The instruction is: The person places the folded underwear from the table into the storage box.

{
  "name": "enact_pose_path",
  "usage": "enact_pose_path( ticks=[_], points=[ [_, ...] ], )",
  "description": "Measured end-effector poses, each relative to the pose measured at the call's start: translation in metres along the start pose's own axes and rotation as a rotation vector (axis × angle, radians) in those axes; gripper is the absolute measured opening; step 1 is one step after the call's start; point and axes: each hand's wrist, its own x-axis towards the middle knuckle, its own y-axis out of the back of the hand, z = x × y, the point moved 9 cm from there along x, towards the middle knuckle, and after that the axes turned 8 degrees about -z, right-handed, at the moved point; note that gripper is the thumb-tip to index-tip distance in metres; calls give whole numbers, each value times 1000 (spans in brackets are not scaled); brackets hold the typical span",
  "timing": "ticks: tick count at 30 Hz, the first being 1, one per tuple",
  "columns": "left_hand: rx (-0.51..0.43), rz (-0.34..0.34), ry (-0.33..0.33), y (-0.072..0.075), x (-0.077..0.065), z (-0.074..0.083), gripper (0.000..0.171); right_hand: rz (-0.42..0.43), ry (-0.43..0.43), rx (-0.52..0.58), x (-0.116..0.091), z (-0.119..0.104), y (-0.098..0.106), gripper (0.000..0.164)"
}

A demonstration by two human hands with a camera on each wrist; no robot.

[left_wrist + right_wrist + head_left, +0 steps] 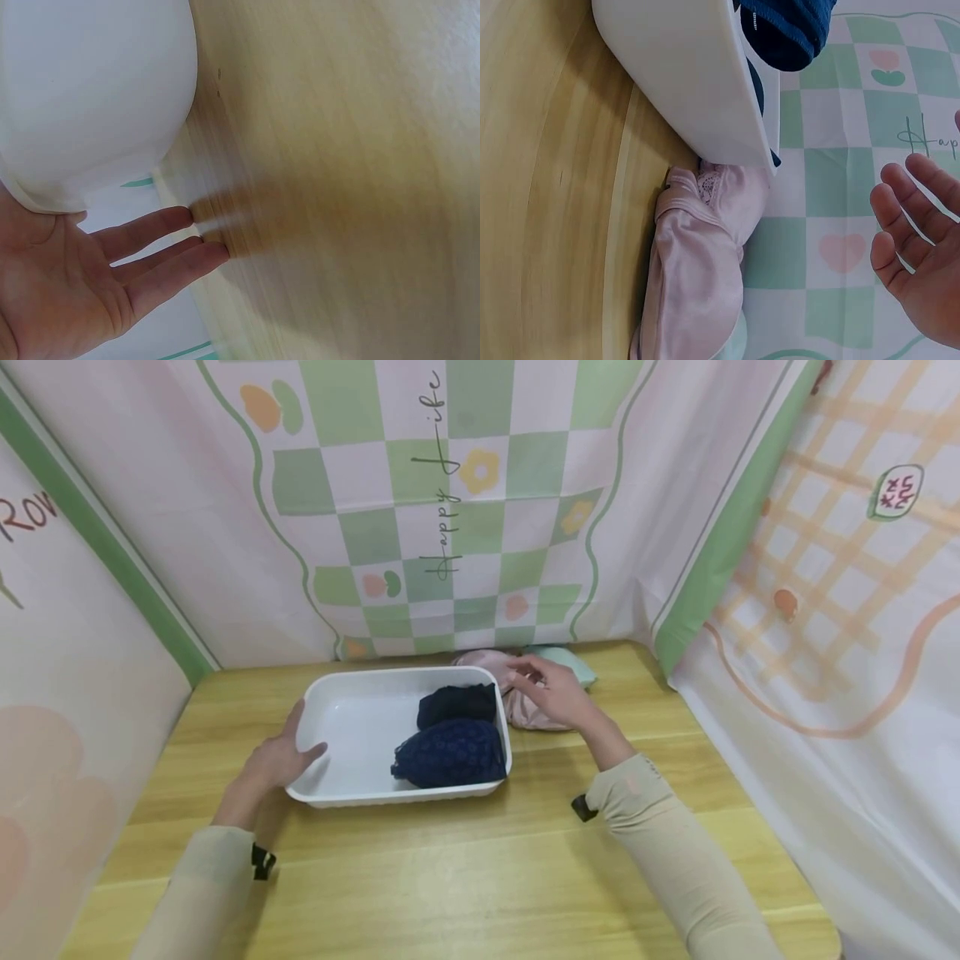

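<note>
The left hand point(273, 762) is gripping the tray point(352, 735) by its rim, thumb lying over the inside. The right hand point(558, 693) is hovering with loosely bent fingers, holding nothing; the pink bra point(527, 714) is lying just below it. Left of that hand, the tray's wall is standing between the pink bra and the navy bundle point(450, 753) and black bundle point(457, 704). Beyond it, mint cloth point(577, 665) is showing, then the curtain point(540, 543) is hanging. The left wrist view is revealing straight fingers outside the tray; the right, lace trim on the pink bra.
</note>
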Motion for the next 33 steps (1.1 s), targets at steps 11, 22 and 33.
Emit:
enact_pose_path(
  ticks=[11,22,33],
  points=[
    [2,2,0,1,0,0,100,12,-17,34,-1,13,4,40],
    [1,-6,-2,0,0,1,100,26,-24,46,-2,19,6,38],
    [-5,-11,3,0,-2,2,100,28,-45,45,-3,28,8,44]
  ],
)
